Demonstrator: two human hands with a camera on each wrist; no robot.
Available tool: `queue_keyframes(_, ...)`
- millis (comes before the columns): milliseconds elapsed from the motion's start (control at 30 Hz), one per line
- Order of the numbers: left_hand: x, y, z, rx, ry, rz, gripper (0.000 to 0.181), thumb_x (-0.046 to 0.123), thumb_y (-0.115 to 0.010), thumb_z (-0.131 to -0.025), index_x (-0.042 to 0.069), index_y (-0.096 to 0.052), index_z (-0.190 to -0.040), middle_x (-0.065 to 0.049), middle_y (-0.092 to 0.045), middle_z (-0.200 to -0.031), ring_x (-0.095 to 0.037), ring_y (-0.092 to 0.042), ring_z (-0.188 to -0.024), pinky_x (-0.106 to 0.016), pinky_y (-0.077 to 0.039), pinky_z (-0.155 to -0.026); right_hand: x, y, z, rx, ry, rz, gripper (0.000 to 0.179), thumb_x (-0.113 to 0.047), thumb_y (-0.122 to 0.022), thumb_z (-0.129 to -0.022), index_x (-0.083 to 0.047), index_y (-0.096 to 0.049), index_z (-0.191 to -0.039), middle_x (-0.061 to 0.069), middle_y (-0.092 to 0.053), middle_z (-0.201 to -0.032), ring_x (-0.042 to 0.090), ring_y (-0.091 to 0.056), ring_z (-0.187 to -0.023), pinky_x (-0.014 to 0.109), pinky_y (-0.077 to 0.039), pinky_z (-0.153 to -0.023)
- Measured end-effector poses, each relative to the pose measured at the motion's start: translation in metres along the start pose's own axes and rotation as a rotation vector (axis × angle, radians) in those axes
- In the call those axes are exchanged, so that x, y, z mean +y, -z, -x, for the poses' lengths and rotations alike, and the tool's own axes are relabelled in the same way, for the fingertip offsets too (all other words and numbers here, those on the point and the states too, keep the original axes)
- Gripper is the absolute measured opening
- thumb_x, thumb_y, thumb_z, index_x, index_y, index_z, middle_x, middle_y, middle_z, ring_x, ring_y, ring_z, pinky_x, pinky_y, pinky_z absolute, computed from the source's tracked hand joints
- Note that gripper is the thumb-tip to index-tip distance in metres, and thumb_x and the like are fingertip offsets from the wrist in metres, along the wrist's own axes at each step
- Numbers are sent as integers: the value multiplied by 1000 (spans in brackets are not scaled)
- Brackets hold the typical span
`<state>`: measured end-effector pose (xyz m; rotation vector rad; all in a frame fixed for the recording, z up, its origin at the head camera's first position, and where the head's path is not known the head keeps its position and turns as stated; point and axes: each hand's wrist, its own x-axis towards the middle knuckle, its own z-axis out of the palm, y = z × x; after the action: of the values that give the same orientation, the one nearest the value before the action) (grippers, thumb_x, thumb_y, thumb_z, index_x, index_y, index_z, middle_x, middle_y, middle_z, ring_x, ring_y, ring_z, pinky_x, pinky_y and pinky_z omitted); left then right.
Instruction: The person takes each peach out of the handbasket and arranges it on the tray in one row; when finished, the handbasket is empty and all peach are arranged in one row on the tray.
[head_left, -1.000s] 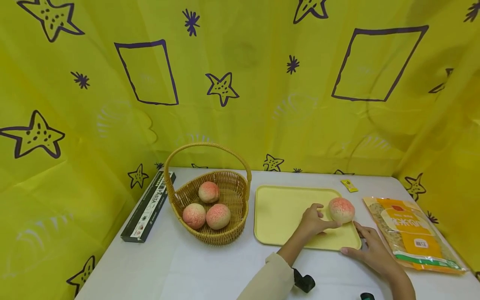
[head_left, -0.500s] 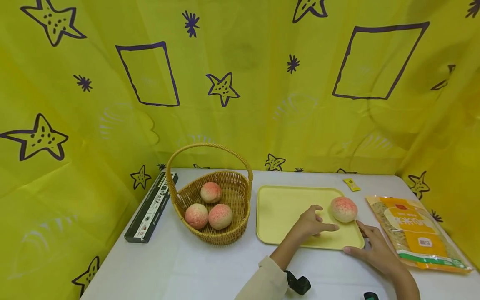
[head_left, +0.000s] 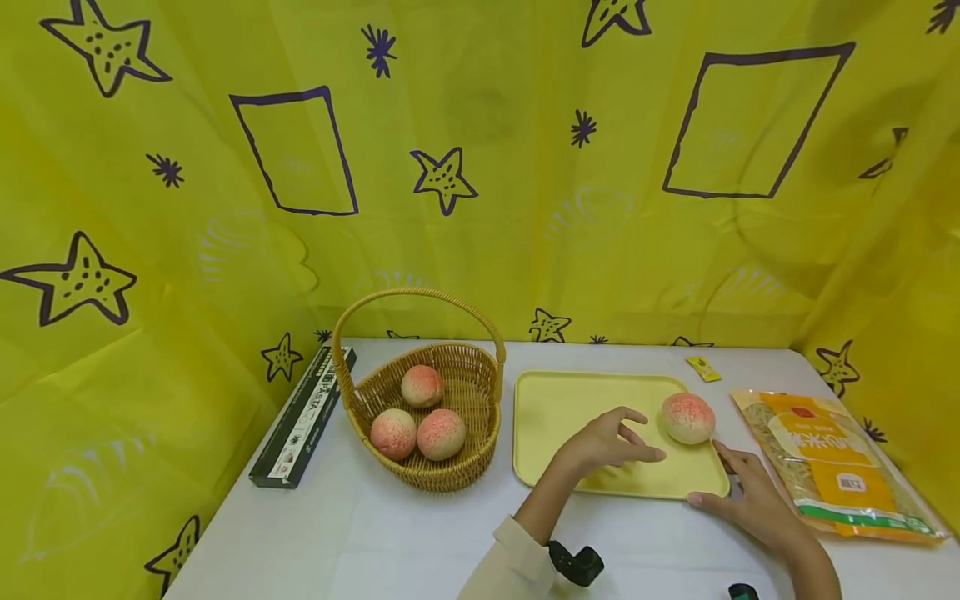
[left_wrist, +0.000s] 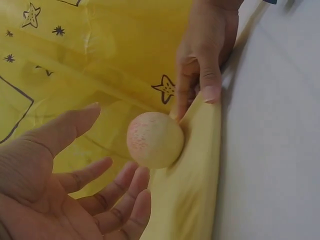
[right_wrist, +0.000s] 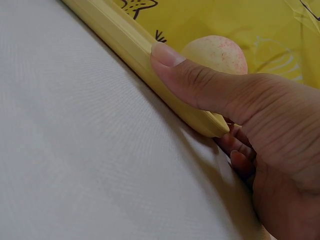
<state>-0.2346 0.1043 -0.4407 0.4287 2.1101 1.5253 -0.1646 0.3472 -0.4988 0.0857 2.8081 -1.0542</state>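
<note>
Gripping the tray (head_left: 555, 417) corner with your right hand (head_left: 753, 502); your left hand (head_left: 606, 442) spread, near the peach (head_left: 687, 418) on the tray's right side. White table (head_left: 405, 542), yellow curtain (head_left: 517, 258) behind and at both sides.

Left hand (left_wrist: 55, 200) with thumb and fingers apart, near a pink-speckled peach (left_wrist: 155, 140) resting on a yellow tray (left_wrist: 200, 170). Beyond the peach, right hand (left_wrist: 207, 50) grips the tray's edge, thumb uppermost. Star-printed yellow curtain (left_wrist: 130, 45) behind; white tabletop (left_wrist: 270, 150) alongside.
</note>
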Motion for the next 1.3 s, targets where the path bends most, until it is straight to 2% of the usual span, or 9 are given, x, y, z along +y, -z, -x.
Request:
queue_keyframes(200,8,25,10,-92,-106,-19,35,22,-77,-83,18,-64,-116,8,-63,-91,-7,-61,-80,-29,-54,-75,0,1,-1,-2,-8,11,108,-48,-72,-85,9,-10,-152,40,-21,-139,51,-35,-118,68,-36,-94)
queue_keyframes(400,16,55,23,-123,-177,-53,29,23,-75,-86,16,-64,-112,6,-64,-98,-5,-60,-86,-26,-52,-77,0,2,-2,-20,-20,1,108,-49,-71,-85,8,-7,-152,41,-19,-140,53,-32,-121,70,-33,-96)
queue_keyframes(567,19,82,38,-119,-210,-77,29,22,-74,-87,13,-64,-112,1,-65,-102,-6,-60,-89,-23,-49,-75,1,2,-2,-30,-23,0,108,-49,-70,-86,8,-6,-152,41,-17,-141,54,-30,-123,72,-31,-97)
queue_keyframes(733,21,109,53,-85,-229,-83,27,19,-71,-90,8,-62,-113,-6,-63,-106,-9,-60,-91,-24,-49,-79,1,1,-2,-29,-16,9,107,-49,-69,-87,8,-6,-152,42,-16,-141,55,-29,-123,72,-31,-96)
queue_keyframes(900,17,135,68,-34,-218,-58,29,19,-69,-91,6,-60,-116,-9,-60,-110,-15,-63,-94,-27,-49,-85,1,2,-1,-26,-16,15,107,-49,-69,-87,7,-6,-152,42,-16,-141,56,-29,-123,73,-30,-96)
queue_keyframes(1033,12,155,78,25,-193,-53,33,22,-69,-91,7,-60,-118,-9,-61,-111,-17,-61,-97,-31,-49,-87,0,2,-1,-21,-17,9,107,-49,-69,-87,7,-6,-152,42,-16,-141,56,-29,-123,73,-30,-96)
queue_keyframes(1200,5,179,86,108,-171,-24,37,22,-68,-92,5,-58,-122,-11,-59,-113,-21,-58,-101,-43,-51,-94,0,2,-1,-19,-10,4,107,-48,-69,-87,7,-6,-152,41,-17,-140,55,-30,-122,72,-31,-96)
queue_keyframes(1300,2,191,91,168,-145,-4,39,23,-68,-92,4,-57,-124,-14,-58,-117,-24,-59,-102,-45,-51,-94,0,1,-1,-19,-5,12,106,-48,-69,-87,8,-7,-152,41,-18,-140,55,-31,-122,72,-32,-95)
